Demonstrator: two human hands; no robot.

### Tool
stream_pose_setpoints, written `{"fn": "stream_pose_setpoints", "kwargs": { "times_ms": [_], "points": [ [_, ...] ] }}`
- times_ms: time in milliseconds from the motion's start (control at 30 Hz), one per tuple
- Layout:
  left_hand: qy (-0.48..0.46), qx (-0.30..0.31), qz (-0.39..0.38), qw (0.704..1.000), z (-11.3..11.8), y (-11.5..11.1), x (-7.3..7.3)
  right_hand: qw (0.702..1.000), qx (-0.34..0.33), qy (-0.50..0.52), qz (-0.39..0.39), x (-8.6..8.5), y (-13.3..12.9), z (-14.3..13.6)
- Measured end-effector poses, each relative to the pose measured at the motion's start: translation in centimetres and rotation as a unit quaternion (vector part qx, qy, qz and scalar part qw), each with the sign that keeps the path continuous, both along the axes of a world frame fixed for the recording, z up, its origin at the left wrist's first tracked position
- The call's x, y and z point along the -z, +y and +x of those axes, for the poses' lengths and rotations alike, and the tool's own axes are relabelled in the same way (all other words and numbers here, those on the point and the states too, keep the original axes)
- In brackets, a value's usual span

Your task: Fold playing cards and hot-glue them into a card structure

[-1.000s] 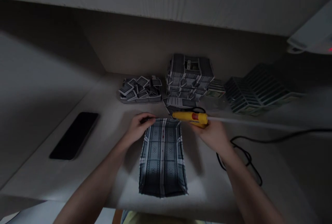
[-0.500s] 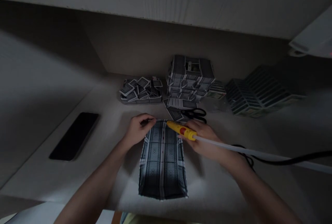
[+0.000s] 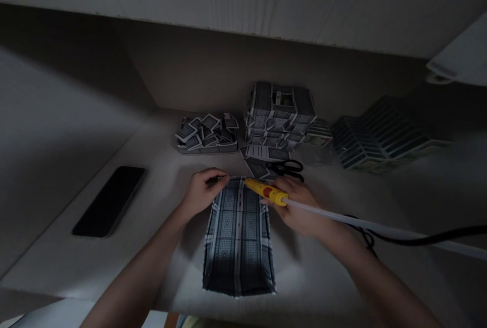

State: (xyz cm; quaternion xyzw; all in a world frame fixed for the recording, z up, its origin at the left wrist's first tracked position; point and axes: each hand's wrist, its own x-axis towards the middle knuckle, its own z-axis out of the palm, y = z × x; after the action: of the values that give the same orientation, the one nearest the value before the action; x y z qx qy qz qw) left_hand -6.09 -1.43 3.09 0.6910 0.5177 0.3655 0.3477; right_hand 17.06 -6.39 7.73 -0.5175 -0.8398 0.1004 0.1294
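Note:
In front of me lies a long open box made of playing cards (image 3: 238, 237), with patterned backs facing inward and raised sides. My left hand (image 3: 203, 189) pinches the far left corner of this box between thumb and fingers. My right hand (image 3: 299, 204) is wrapped around a yellow hot glue gun (image 3: 266, 191), its tip at the middle of the box's far edge. A long whitish glue stick (image 3: 335, 216) sticks out from the back of the gun. The gun's handle is mostly hidden by my fingers.
Behind stand a card tray (image 3: 207, 149) heaped with loose cards and a stacked card structure (image 3: 281, 115). Black scissors (image 3: 287, 167) lie on cards before it. A phone (image 3: 109, 201) rests at left. Card packs (image 3: 384, 140) and a black cord (image 3: 422, 240) are at right.
Both hands, the glue gun and the box hold nearly the same positions. The whole view has shifted only very slightly.

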Motion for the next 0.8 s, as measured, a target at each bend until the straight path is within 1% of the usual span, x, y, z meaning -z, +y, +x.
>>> {"fn": "stream_pose_setpoints", "kwargs": {
  "times_ms": [200,433,600,667,733,800],
  "points": [
    [-0.006,-0.002,0.007,1.0,-0.02,-0.02,0.24,1.0,0.006,0.022,0.013,-0.18,-0.21,-0.01],
    [-0.001,-0.002,0.003,1.0,0.1,-0.05,-0.02,0.999,0.022,0.01,0.027,-0.34,-0.37,0.04],
    [0.0,0.0,0.004,1.0,-0.05,-0.03,0.24,0.998,0.039,0.032,0.029,-0.46,-0.48,0.1],
    [-0.001,0.002,0.005,1.0,-0.08,-0.02,0.3,0.997,0.056,0.051,0.024,-0.65,-0.54,0.13],
    [-0.002,0.006,0.003,1.0,-0.08,-0.03,0.26,0.993,0.087,0.081,0.013,-0.74,-0.49,0.24],
    [-0.003,0.006,0.0,1.0,-0.04,-0.03,0.16,0.981,0.129,0.146,-0.016,-0.57,-0.26,0.48]
  ]
}}
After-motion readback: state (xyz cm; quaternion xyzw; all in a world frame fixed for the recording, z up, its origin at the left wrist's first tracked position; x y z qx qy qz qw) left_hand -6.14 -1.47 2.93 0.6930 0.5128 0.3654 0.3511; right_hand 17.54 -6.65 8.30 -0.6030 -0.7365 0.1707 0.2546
